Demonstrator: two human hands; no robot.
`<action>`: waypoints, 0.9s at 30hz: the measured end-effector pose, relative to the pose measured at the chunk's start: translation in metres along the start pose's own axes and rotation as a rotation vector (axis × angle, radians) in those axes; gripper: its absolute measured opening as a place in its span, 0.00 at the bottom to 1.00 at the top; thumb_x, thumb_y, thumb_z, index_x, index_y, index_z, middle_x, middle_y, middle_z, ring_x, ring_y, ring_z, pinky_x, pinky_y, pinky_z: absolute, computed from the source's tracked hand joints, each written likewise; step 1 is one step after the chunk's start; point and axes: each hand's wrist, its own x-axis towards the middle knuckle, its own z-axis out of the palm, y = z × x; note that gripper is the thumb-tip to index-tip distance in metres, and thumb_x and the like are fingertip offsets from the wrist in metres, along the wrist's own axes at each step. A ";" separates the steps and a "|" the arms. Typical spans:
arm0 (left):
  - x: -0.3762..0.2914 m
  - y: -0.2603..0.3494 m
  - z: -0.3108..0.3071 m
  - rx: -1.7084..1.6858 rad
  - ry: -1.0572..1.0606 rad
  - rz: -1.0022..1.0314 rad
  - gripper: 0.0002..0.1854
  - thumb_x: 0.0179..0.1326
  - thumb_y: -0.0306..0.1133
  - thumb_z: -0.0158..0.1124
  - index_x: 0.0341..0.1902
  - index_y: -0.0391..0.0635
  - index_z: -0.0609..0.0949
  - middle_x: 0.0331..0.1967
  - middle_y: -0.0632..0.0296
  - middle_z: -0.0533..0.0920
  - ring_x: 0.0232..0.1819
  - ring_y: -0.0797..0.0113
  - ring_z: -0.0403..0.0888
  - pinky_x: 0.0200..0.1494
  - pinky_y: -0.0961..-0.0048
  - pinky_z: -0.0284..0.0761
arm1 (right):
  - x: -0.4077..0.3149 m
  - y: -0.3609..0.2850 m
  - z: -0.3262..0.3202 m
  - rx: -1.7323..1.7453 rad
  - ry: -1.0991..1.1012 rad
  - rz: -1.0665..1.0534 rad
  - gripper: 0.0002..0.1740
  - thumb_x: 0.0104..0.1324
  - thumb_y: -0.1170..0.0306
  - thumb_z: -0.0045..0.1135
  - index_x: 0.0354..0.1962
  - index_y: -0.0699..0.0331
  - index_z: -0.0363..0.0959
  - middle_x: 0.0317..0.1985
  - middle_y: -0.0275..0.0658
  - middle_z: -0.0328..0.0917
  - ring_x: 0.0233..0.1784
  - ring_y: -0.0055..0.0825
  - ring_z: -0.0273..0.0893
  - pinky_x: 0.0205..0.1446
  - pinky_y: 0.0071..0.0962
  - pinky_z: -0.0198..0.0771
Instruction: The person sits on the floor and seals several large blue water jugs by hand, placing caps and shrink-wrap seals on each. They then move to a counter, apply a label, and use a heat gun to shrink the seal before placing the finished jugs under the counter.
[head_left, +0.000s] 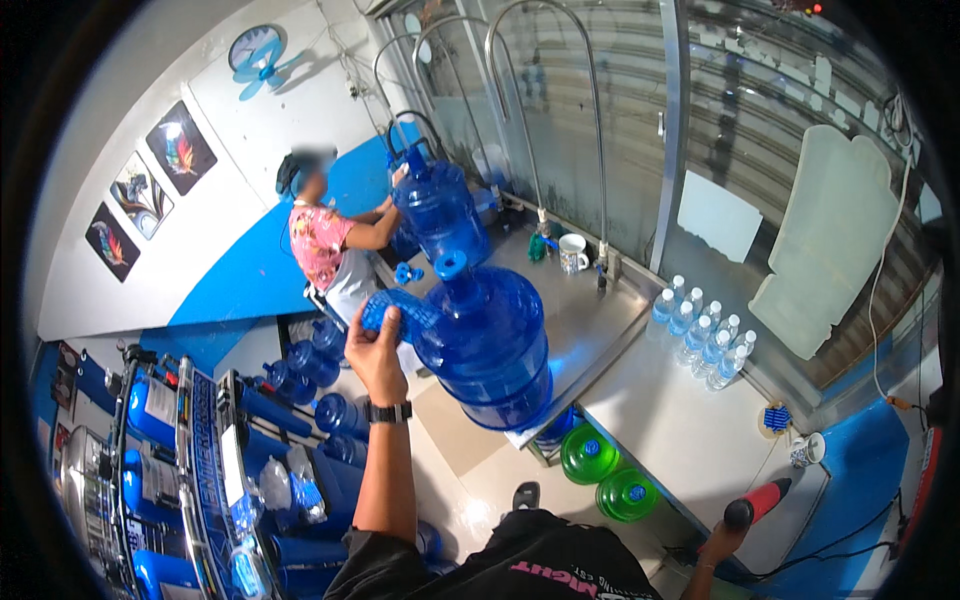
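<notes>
My left hand (377, 349), with a dark watch on the wrist, pinches a blue patterned plastic sleeve or strip (405, 313) beside the shoulder of a large blue water bottle (487, 337). The bottle stands upright on the near end of a steel counter (559, 300), with a blue cap (451, 265) on its neck. At the lower right my right hand (726, 534) is closed around a red and black handheld tool, seemingly a heat gun (757, 504), low over the white counter's end. Its nozzle points away from the bottle.
Across the counter a co-worker (322, 232) handles another blue bottle (442, 206). Steel filling pipes (600, 135) and a mug (573, 253) line the back. Several small water bottles (705, 334) stand on the white counter (637, 405); green bottles (590, 454) sit below. Blue tanks (154, 409) fill the left.
</notes>
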 end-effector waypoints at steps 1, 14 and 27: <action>0.025 -0.007 0.004 -0.015 0.039 0.023 0.25 0.65 0.28 0.78 0.63 0.34 0.80 0.44 0.60 0.88 0.40 0.75 0.86 0.43 0.77 0.85 | -0.014 -0.011 -0.001 0.074 -0.006 -0.002 0.25 0.60 0.79 0.65 0.56 0.73 0.74 0.51 0.50 0.84 0.56 0.44 0.82 0.66 0.41 0.72; 0.109 -0.069 0.044 0.004 -0.197 -0.152 0.29 0.61 0.32 0.81 0.65 0.45 0.82 0.25 0.79 0.69 0.24 0.86 0.68 0.23 0.83 0.64 | -0.146 -0.081 0.021 0.483 0.126 0.141 0.45 0.59 0.82 0.68 0.71 0.71 0.54 0.64 0.48 0.71 0.63 0.39 0.75 0.72 0.39 0.69; 0.128 -0.059 0.059 -0.310 -0.585 -0.645 0.27 0.66 0.27 0.74 0.68 0.45 0.75 0.42 0.64 0.87 0.40 0.74 0.87 0.39 0.77 0.83 | -0.180 -0.189 0.035 0.066 -0.263 -0.383 0.19 0.69 0.82 0.54 0.57 0.70 0.72 0.53 0.40 0.78 0.52 0.31 0.78 0.54 0.28 0.75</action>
